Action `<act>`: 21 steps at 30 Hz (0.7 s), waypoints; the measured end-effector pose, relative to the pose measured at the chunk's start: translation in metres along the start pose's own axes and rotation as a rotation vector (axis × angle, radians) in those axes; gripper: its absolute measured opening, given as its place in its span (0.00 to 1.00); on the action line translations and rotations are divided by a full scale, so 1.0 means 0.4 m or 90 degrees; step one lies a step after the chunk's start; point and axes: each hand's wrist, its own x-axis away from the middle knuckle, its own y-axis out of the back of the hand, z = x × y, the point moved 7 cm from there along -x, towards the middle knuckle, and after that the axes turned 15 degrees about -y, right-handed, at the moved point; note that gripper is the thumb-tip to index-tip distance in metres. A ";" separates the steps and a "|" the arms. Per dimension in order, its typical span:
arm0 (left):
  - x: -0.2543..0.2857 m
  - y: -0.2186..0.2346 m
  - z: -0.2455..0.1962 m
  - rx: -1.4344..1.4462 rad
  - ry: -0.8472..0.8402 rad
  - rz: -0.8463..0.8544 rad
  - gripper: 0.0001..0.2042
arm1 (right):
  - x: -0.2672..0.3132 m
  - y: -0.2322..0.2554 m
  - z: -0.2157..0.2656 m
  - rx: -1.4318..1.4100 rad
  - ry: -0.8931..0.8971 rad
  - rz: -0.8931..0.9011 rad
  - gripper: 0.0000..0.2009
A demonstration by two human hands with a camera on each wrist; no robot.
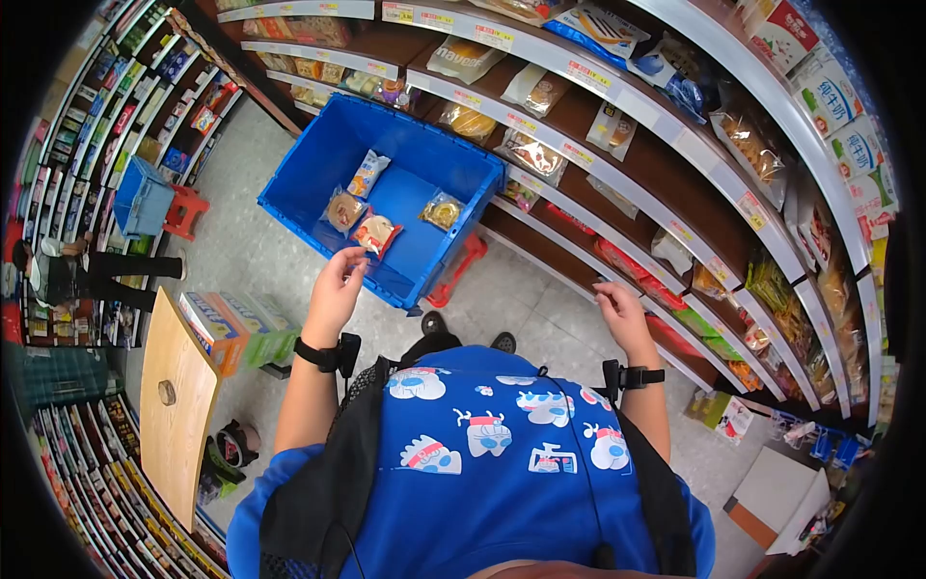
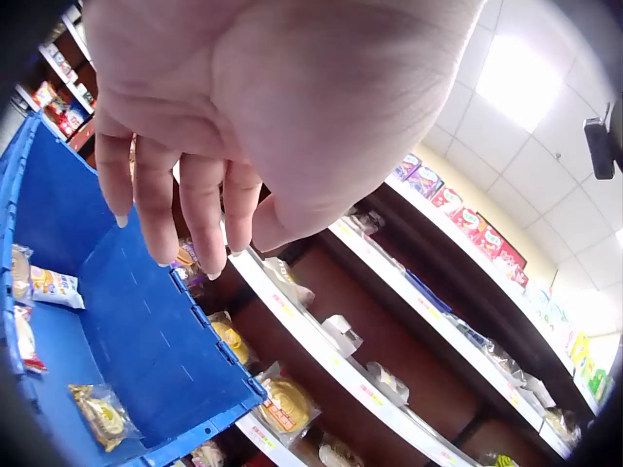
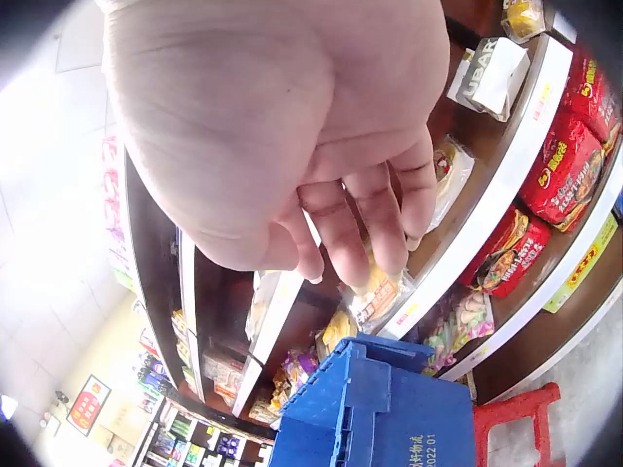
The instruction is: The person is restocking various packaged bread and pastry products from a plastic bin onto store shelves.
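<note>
My left hand (image 1: 338, 285) hangs by the near rim of a blue plastic crate (image 1: 328, 121), its fingers relaxed and holding nothing. Inside the crate lie several packaged foods: a white-and-blue packet (image 1: 368, 174), a round bread in clear wrap (image 1: 343, 209), a red-and-white packet (image 1: 376, 234) just beyond my left fingertips, and a yellowish packet (image 1: 441, 210) by the right wall. My right hand (image 1: 623, 314) floats in front of the lower shelves with loosely bent fingers and nothing in them. In the right wrist view its fingers (image 3: 378, 229) overlap wrapped bread on a shelf.
Curved shelves (image 1: 675, 135) with wrapped breads and snacks run along the right. A red stool (image 1: 461, 273) supports the crate. At left are a wooden board (image 1: 174, 405), stacked cartons (image 1: 227, 328), a second blue crate (image 1: 141, 198) and another person (image 1: 96, 275).
</note>
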 end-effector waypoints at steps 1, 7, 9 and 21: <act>-0.004 -0.003 0.000 0.001 -0.006 -0.001 0.13 | 0.004 -0.002 0.005 0.021 -0.001 0.002 0.09; -0.048 0.031 0.042 0.042 -0.022 0.023 0.12 | 0.029 -0.023 0.000 -0.013 -0.034 -0.041 0.10; -0.085 0.049 0.069 0.057 -0.030 0.042 0.12 | 0.032 -0.034 0.007 -0.006 -0.044 -0.079 0.09; -0.343 0.324 0.229 0.044 -0.096 0.176 0.13 | 0.027 -0.328 0.178 -0.056 -0.132 -0.191 0.09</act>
